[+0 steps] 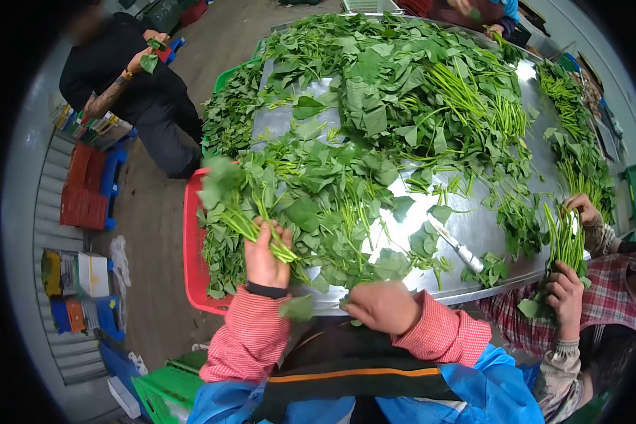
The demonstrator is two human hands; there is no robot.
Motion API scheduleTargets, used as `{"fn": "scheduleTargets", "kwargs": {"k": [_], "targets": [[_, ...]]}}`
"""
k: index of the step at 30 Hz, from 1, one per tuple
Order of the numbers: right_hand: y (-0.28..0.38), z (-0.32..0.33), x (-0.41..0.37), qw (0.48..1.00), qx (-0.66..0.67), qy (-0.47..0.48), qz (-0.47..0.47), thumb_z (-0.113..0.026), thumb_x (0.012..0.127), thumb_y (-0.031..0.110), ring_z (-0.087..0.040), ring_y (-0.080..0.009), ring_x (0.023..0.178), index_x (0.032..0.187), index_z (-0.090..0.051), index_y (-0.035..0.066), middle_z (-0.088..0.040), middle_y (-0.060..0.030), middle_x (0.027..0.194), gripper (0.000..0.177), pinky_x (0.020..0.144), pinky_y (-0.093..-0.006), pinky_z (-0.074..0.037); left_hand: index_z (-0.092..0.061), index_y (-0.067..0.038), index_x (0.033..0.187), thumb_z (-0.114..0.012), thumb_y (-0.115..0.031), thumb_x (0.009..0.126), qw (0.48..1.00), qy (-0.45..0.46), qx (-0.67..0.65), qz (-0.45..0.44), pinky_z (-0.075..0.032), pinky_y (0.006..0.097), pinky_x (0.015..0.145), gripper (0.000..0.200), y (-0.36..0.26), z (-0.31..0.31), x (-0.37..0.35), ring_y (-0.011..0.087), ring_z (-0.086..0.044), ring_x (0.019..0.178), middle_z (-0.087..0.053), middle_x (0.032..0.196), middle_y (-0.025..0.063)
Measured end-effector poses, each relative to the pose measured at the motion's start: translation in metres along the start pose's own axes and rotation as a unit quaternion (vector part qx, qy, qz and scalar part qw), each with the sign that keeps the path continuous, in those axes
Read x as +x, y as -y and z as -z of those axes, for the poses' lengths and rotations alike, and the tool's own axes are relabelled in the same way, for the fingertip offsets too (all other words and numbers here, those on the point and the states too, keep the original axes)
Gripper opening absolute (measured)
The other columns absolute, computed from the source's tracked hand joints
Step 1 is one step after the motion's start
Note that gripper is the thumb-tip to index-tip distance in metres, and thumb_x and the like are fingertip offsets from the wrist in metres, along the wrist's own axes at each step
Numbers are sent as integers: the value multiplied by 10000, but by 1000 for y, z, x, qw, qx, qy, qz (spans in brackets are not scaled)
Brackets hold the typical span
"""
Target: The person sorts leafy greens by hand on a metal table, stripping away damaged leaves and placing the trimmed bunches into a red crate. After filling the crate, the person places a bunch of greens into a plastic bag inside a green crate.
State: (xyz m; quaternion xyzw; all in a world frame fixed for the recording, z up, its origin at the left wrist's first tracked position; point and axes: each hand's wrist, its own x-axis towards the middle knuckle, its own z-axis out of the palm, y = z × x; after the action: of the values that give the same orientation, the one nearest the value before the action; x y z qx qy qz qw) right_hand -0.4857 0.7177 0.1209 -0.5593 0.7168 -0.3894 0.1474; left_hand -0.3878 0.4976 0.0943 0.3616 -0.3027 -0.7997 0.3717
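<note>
My left hand (267,258) is closed round a bunch of green leafy stems (244,225) above the red basket's right side. Leaves at the bunch's upper end are blurred. Low at the table's front edge, my right hand (385,306) has its fingers curled together, with a bit of green at the fingertips that is too small to make out. A loose leaf (297,308) hangs blurred between my two hands. Piles of leafy greens (374,78) cover much of the metal table (487,212). A knife (456,244) lies on the table to the right.
The red basket (193,247) holds greens at the table's left, with a green basket (222,79) behind it. A person in plaid (615,283) holds stems at the right. Another person (134,85) stands at the upper left; a third person's hand (496,30) is at the far edge.
</note>
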Motion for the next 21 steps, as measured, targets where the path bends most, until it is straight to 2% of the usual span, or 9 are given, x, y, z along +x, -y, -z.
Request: {"fn": "scheduleTargets", "kwargs": {"k": [4, 9, 10, 12, 14, 16, 18, 20, 21], "targets": [[-87, -7, 15, 950, -170, -52, -258, -653, 808, 252, -624, -338, 674, 814, -570, 34, -598, -165, 722, 234, 568, -437, -493, -541, -79, 1021, -555, -165, 938, 978, 38, -8, 203, -449, 234, 622, 120, 10, 21, -5, 90, -520, 703, -578, 914, 20], [-142, -15, 22, 958, -168, -66, -222, -614, 859, 228, -608, -291, 557, 862, -520, 36, -587, -116, 667, 213, 507, -396, -483, -551, -100, 982, -600, -180, 917, 945, 38, -98, 309, -397, 206, 546, 114, 23, 9, -18, 72, -461, 620, -531, 779, -10], [-134, -3, 22, 948, 100, -94, -286, -601, 875, 225, -584, -244, 538, 855, -520, 44, -576, -90, 660, 199, 487, -359, -463, -547, -91, 978, -594, -172, 920, 957, 34, -86, 275, -409, 206, 553, 111, 18, 6, -20, 74, -466, 621, -536, 787, -4], [-115, 32, 18, 718, 590, -134, -344, -573, 907, 220, -537, -149, 499, 841, -521, 60, -553, -38, 647, 181, 445, -287, -423, -540, -73, 970, -583, -158, 925, 976, 33, -60, 207, -433, 206, 566, 105, 11, 0, -20, 77, -475, 622, -545, 801, 8], [-113, 16, 5, 813, 414, -122, -392, -558, 923, 202, -453, -65, 486, 826, -519, 60, -530, 3, 655, 176, 434, -215, -354, -519, -79, 939, -579, -146, 924, 981, 68, -7, 184, -483, 233, 599, 92, 14, -3, -26, 117, -558, 704, -594, 872, 47], [-85, 10, 1, 825, 426, -161, -336, -548, 929, 202, -443, -46, 512, 839, -524, 52, -506, 24, 643, 176, 457, -197, -353, -513, -75, 955, -577, -137, 922, 980, 85, 41, 176, -519, 258, 638, 95, 20, -21, -37, 148, -599, 762, -618, 922, 73], [-71, 2, -4, 930, 265, -113, -229, -578, 894, 234, -543, -198, 525, 836, -550, 55, -566, -63, 635, 190, 488, -327, -430, -479, -71, 1019, -583, -130, 914, 974, 102, 43, 200, -543, 356, 772, 159, 34, -25, -43, 220, -622, 874, -628, 997, 137], [-52, -2, -1, 996, 52, -16, -69, -601, 865, 248, -591, -300, 570, 832, -562, 60, -598, -124, 658, 195, 524, -411, -461, -471, -78, 995, -574, -133, 920, 975, 83, 30, 203, -531, 311, 679, 139, 39, -33, -48, 173, -602, 784, -618, 945, 106], [-52, -4, 1, 993, 27, 15, -111, -607, 853, 257, -595, -330, 612, 832, -570, 69, -604, -143, 686, 192, 551, -435, -466, -470, -81, 981, -569, -135, 923, 981, 75, 45, 171, -510, 293, 640, 126, 37, -30, -45, 155, -582, 747, -608, 916, 92]]}}
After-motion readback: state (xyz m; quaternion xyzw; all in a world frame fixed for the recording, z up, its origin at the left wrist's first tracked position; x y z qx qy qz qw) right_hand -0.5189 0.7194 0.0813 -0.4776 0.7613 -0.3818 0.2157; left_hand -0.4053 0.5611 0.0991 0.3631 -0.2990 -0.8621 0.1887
